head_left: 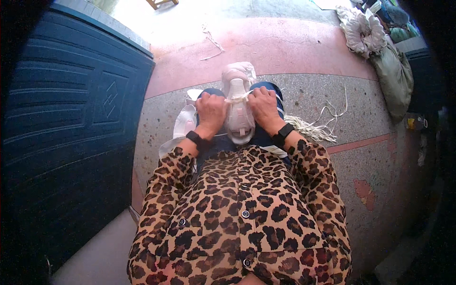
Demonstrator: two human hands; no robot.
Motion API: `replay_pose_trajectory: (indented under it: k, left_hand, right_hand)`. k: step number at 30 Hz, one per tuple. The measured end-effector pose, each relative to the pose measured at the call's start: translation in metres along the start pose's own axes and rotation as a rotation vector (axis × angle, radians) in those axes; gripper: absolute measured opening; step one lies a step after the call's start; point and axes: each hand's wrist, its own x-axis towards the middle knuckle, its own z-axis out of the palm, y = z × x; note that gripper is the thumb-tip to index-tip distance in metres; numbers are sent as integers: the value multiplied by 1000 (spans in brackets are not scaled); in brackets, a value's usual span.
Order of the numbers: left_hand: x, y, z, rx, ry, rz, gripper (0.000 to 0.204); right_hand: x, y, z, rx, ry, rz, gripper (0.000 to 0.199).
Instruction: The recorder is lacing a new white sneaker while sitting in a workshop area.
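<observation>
A pale pink and white sneaker [237,121] lies lengthwise on my lap between my knees, its heel toward me. Across the top of it runs a cream shoelace [239,99], crossed or knotted in the middle; I cannot tell which. My left hand [211,112] is closed on the lace at the left of the shoe. On the other side my right hand [264,108] grips the lace too, knuckles up. Both hands are at about the same height over the shoe. Another pale shoe [184,121] rests beside my left leg, partly hidden by my forearm.
A heap of loose cream laces [311,129] spreads on the speckled floor by my right leg. More laces [212,43] lie farther ahead on pink floor. A dark blue panelled door [71,114] stands at left. At far right are a stuffed grey-green sack [393,78] and a white bundle [363,31].
</observation>
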Motion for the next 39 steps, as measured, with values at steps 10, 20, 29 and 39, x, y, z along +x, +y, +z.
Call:
replay_pose_trajectory:
  k: [10, 20, 29, 39]
  left_hand:
    - [-11, 1, 10, 9, -180, 32, 21]
    - [30, -12, -7, -356, -276, 54, 23]
    - [126, 27, 32, -466, -757, 43, 53]
    - [117, 10, -23, -1157, -656, -447, 59]
  right_hand:
    - [-11, -15, 2, 72, -252, 179, 22]
    - [-28, 3, 14, 394, -141, 163, 17]
    - [-18, -19, 7, 52, -151, -6, 17]
    - [39, -11, -73, 490, 244, -133, 19]
